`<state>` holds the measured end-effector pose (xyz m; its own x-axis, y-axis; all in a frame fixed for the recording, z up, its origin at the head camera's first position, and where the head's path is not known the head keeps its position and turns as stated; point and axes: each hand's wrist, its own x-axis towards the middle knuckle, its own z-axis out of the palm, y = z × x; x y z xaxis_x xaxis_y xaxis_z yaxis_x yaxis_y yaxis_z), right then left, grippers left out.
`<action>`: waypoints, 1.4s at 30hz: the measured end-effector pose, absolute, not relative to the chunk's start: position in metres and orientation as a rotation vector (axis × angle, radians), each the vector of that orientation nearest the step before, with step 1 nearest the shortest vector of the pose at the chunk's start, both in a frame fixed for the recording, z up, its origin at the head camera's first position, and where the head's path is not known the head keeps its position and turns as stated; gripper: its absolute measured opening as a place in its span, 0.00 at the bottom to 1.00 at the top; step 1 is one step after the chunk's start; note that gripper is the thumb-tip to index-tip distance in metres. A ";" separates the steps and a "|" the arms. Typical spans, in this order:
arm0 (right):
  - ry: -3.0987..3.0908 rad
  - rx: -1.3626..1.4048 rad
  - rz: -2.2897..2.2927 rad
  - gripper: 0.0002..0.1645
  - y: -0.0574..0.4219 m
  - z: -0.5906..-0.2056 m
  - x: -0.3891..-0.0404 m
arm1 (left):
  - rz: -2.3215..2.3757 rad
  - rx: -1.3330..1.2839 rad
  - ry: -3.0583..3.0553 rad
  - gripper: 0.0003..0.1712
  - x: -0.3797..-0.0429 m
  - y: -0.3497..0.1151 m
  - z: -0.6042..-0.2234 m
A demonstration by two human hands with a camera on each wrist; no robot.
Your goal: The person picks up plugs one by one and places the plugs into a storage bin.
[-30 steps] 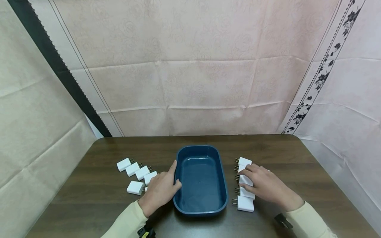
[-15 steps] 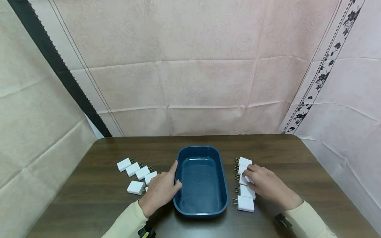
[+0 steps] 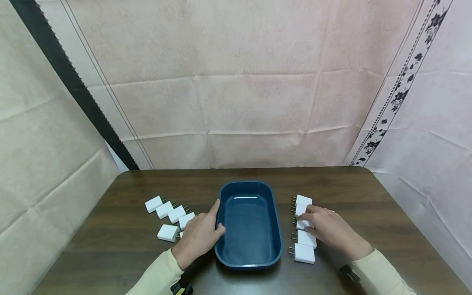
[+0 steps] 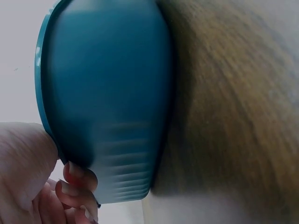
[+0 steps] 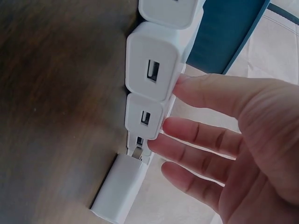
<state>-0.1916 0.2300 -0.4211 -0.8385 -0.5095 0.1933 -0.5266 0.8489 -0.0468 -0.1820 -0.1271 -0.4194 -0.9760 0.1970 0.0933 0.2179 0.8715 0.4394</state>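
A deep blue plastic basin [image 3: 248, 229] stands on the table. My left hand [image 3: 200, 235] holds its left rim, thumb over the edge and fingertips curled beneath the lip, as the left wrist view shows. To the right runs a row of white USB phone chargers [image 3: 304, 253], prongs pointing left. My right hand [image 3: 328, 227] rests over the middle of this row, and its thumb and fairly straight fingers touch the tops of the chargers. In the right wrist view, USB ports face the camera on a near charger [image 5: 152, 67]. One charger [image 5: 119, 186] lies apart at an angle, mostly hidden behind my hand in the head view.
Left of the basin lie several more white chargers [image 3: 167, 232], one partly covered by my left hand. The brown wooden table [image 3: 110, 262] ends at a far edge, where pale patterned cloth [image 3: 236, 102] hangs behind and along both sides.
My right hand's thumb and fingertips have drawn slightly to the right on the row, then shifted a little. The left hand and basin stay nearly still.
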 end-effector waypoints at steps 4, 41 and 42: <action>-2.871 0.802 0.162 0.17 0.229 -0.420 -0.190 | -0.713 -0.331 -2.994 0.40 -0.182 -0.127 -0.420; -2.879 0.858 0.174 0.24 0.230 -0.426 -0.195 | -0.821 -0.336 -3.020 0.41 -0.181 -0.130 -0.421; -2.867 0.862 0.175 0.24 0.230 -0.427 -0.195 | -0.821 -0.338 -3.020 0.41 -0.180 -0.130 -0.421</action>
<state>-0.1951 0.2304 -0.4266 -0.8255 -0.5383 0.1695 -0.5549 0.8289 -0.0704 -0.1805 -0.1296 -0.4211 -0.9770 0.2073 0.0503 0.2043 0.8409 0.5012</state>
